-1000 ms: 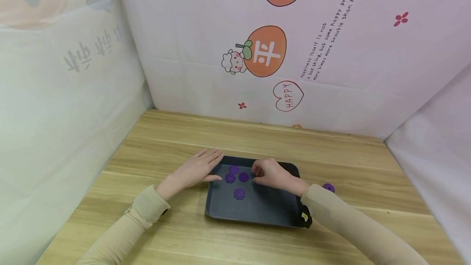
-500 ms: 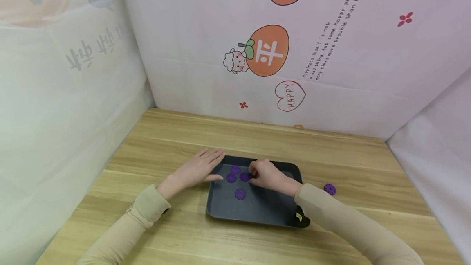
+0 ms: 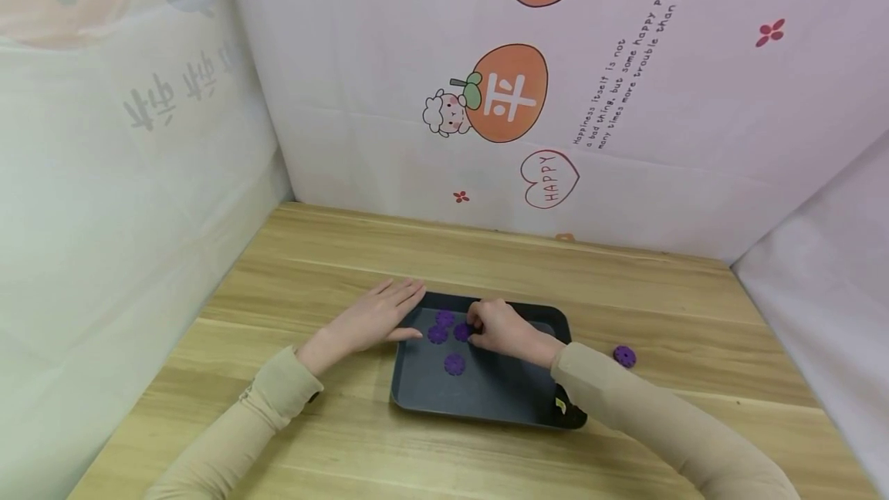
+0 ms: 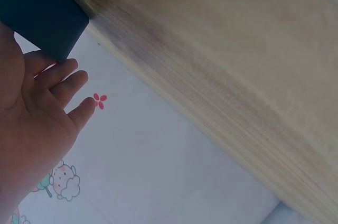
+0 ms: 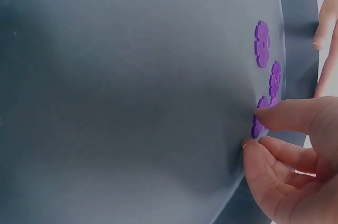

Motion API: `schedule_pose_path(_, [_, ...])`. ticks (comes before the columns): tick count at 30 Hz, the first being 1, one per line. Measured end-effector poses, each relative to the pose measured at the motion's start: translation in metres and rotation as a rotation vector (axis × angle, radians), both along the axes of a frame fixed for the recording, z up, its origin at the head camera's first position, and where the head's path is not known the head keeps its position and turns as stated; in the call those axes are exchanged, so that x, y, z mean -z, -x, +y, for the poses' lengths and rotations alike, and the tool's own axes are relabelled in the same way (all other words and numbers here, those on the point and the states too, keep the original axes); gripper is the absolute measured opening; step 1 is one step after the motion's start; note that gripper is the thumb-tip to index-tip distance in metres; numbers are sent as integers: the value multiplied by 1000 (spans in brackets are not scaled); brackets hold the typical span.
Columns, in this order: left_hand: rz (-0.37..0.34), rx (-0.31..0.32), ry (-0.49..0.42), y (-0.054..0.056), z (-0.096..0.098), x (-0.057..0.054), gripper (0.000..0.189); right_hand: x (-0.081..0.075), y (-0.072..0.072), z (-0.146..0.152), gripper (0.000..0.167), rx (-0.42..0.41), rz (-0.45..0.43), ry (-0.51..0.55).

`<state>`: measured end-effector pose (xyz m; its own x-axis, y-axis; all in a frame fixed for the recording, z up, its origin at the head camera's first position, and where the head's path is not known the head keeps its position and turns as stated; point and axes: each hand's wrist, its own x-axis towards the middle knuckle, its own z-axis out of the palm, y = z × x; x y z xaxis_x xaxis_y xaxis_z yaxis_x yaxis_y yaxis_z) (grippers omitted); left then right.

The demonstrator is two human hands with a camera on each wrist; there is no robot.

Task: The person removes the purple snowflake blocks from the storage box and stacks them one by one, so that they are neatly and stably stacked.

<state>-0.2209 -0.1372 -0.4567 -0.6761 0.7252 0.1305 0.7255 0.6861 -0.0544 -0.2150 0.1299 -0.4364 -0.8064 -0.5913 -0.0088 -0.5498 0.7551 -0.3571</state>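
A dark grey rectangular tray (image 3: 486, 400) lies on the wooden table. My left hand (image 3: 371, 320) rests at its left rim, fingers straight and thumb reaching inward over the tray. Inside, purple flower-shaped discs (image 3: 454, 364) lie flat toward the left; two of them touch. With thumb and fingertips my right hand (image 3: 507, 328) pinches the edges of the rightmost purple disc (image 3: 462, 332). Thumb and index sit at opposite sides of that disc (image 5: 257, 126) in the right wrist view, the thumb hiding part of it. The left wrist view shows the left fingers at the tray corner (image 4: 47, 18).
Another purple disc (image 3: 625, 356) lies on the table right of the tray. A black object with a yellow mark (image 3: 572, 410) shows under my right forearm at the tray's right corner. Printed white cloth (image 3: 382, 153) stands behind the table, with plain walls at both sides.
My right hand has moved slightly left, from beside the rightmost disc in the tray onto it, and now pinches it. The left hand keeps its place at the rim.
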Motion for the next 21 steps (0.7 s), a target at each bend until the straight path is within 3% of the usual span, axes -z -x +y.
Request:
schedule_pose_path(12, [-15,-2,-9,0,-1,0,76,1,1,-3,15,-20,36,-18])
schedule_pose_path(21, [17,20,-33,-1,-1,0,75,1,1,-5,11,-32,46,-53])
